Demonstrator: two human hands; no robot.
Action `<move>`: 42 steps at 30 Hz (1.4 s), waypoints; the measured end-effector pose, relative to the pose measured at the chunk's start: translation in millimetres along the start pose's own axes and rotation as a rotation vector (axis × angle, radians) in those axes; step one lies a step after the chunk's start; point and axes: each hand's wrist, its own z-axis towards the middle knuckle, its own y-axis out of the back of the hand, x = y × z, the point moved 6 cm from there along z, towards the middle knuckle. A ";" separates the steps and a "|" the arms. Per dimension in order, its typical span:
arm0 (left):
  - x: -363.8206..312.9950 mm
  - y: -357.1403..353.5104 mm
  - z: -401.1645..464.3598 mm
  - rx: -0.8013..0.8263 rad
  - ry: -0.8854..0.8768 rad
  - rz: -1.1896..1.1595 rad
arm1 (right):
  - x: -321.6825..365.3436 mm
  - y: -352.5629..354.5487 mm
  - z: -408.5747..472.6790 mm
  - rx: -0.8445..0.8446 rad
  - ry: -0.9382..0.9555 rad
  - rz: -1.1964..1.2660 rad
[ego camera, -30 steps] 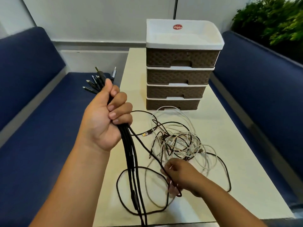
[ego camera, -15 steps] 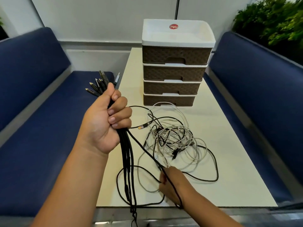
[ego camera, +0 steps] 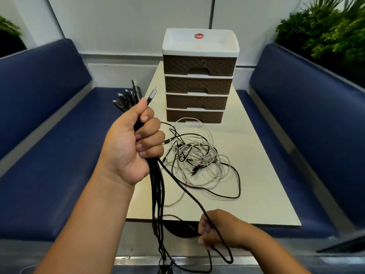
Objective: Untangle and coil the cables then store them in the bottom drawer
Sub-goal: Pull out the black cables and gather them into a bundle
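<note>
My left hand point(ego camera: 132, 147) grips a bundle of black cables point(ego camera: 157, 194), raised over the table's left edge; their plug ends point(ego camera: 134, 93) fan out above my fist and the cords hang down below it. My right hand point(ego camera: 219, 230) pinches one black cable point(ego camera: 189, 192) near the table's front edge, and that cable runs up to my left fist. A tangle of white and black cables point(ego camera: 197, 157) lies on the cream table point(ego camera: 266, 184). The brown drawer unit point(ego camera: 199, 76) stands at the far end, its bottom drawer point(ego camera: 194, 116) closed.
Blue padded benches point(ego camera: 49, 155) run along both sides of the table, the right one point(ego camera: 306, 115) below green plants point(ego camera: 325, 30). A white loop of cable touches the bottom drawer's front. A metal ledge lies below the table's near edge.
My right hand has pulled back toward me, off the table's front edge, drawing the black cable out of the tangle. The pile on the table has shrunk. My left hand keeps its grip.
</note>
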 end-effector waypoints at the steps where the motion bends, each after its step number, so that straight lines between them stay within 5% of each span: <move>1: 1.5 -6.1 -4.1 0.001 -0.003 0.031 | -2.2 -0.1 -3.5 0.011 0.005 -0.045; 5: 8.5 -29.9 -18.9 -0.018 -0.033 0.154 | 1.9 22.2 -17.7 -0.133 0.041 -0.199; 8: 16.5 -43.5 -25.6 -0.048 -0.050 0.196 | 37.5 50.3 -44.3 -0.393 0.195 0.405; 12: 32.1 -58.3 -26.3 -0.034 -0.038 0.130 | 106.2 41.0 -75.9 -0.297 0.540 0.557; 17: 22.2 -61.7 -22.2 0.013 -0.122 0.057 | 109.6 3.3 -48.7 -0.325 0.450 0.669; 23: -7.3 -31.4 -15.3 -0.087 -0.238 0.008 | 85.6 -5.1 -14.4 -0.229 0.308 0.557; 31: -48.4 9.1 10.2 -0.158 -0.361 -0.031 | 82.4 9.5 32.0 0.120 0.380 0.481; 37: -69.3 45.0 48.6 -0.188 -0.324 -0.031 | 86.3 67.8 114.4 -0.237 0.224 0.604; 42: -80.2 74.4 81.0 -0.211 -0.269 -0.059 | 114.5 100.1 192.3 -0.485 0.171 -0.006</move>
